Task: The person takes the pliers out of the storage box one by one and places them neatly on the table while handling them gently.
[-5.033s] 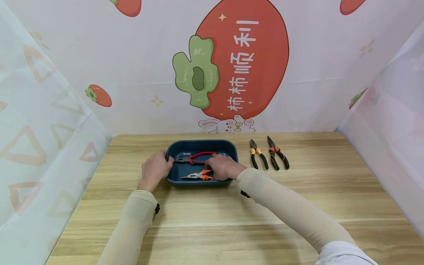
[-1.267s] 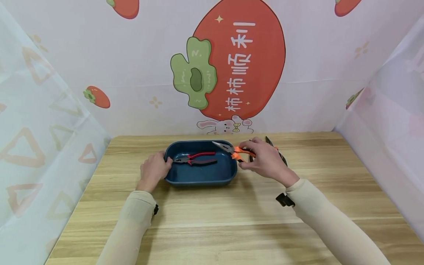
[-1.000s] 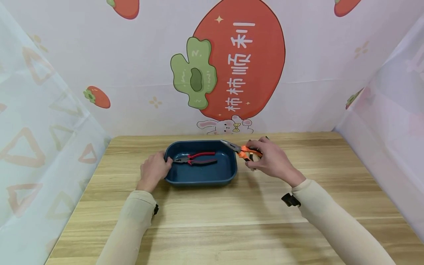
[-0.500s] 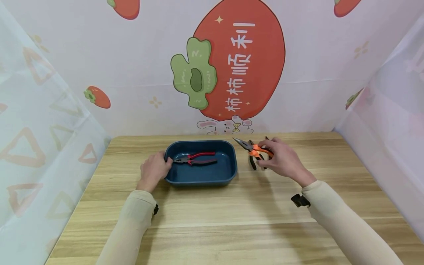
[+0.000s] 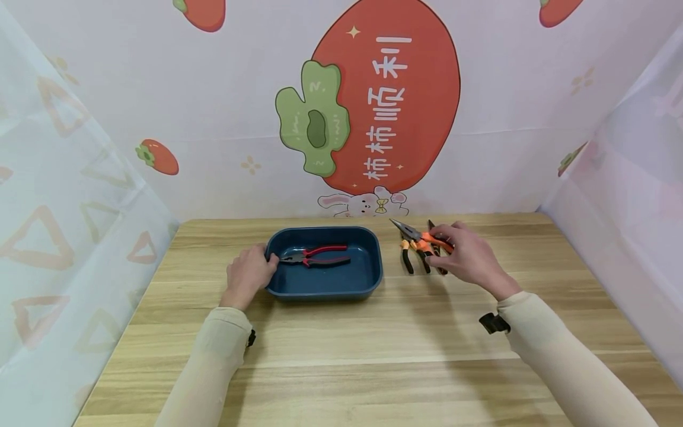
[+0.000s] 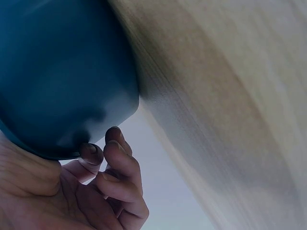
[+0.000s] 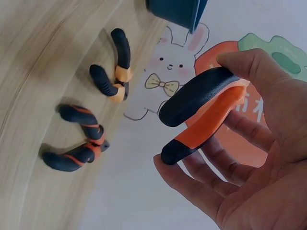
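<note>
One left hand point(image 5: 249, 274): thumb over the rim, fingers bent at the near-left end; it has hold of the tray, steadying it, I judge.
Tray point(image 5: 299, 281): on the table point(image 5: 331, 379), red pliers point(image 5: 322, 263) lying inside.
Yellow pliers point(image 7: 123, 74): on the table right of the tray, partly covered in my head view.
Orange pliers point(image 5: 425, 236): outside the tray, held up over the yellow pair, nose tilted away and left.
Striped pliers point(image 7: 96, 141): on the table beside the yellow pair.
Right hand point(image 5: 469, 255): half closed, pinching the orange handles between thumb and fingertips. I read this step as carrying; next I'd pass the other pairs, lower the pliers flat and let go.
Tray against five seconds ago: orange pliers gone from it; red pair and left hand unmoved.
Right hand against five seconds ago: then inside the tray, now well right of it.
</note>
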Motion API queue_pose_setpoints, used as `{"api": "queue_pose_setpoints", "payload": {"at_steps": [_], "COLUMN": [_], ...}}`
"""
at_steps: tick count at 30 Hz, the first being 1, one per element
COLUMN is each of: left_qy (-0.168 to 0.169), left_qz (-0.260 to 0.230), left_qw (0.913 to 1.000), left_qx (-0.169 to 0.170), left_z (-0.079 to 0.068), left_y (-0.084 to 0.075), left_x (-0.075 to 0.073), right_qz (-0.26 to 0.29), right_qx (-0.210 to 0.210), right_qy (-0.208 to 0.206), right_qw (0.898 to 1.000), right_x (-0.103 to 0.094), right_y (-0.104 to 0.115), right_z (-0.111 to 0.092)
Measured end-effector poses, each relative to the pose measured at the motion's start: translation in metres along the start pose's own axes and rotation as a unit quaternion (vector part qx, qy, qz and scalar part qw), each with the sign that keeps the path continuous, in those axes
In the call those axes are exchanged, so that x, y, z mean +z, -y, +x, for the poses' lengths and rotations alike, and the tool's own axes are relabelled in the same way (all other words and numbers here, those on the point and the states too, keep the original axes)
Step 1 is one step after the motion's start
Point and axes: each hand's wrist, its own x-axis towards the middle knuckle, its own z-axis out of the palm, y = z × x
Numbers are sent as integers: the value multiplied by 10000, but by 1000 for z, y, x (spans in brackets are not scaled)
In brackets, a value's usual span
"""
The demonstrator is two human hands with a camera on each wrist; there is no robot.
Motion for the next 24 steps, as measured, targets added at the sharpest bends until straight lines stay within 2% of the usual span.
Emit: {"api": "queue_pose_setpoints", "payload": {"at_steps": [24], "left_qy": [32], "left_qz": [-60], "left_qw": [10000], "left_qx": [-34], "left_z": [1], "left_y": [-1], "left_x": [0], "right_qz": [39], "right_qx": [476], "right_qy": [110], "right_qw": [9988], "right_x": [-9], "right_y": [-40], "right_z": [-7]}}
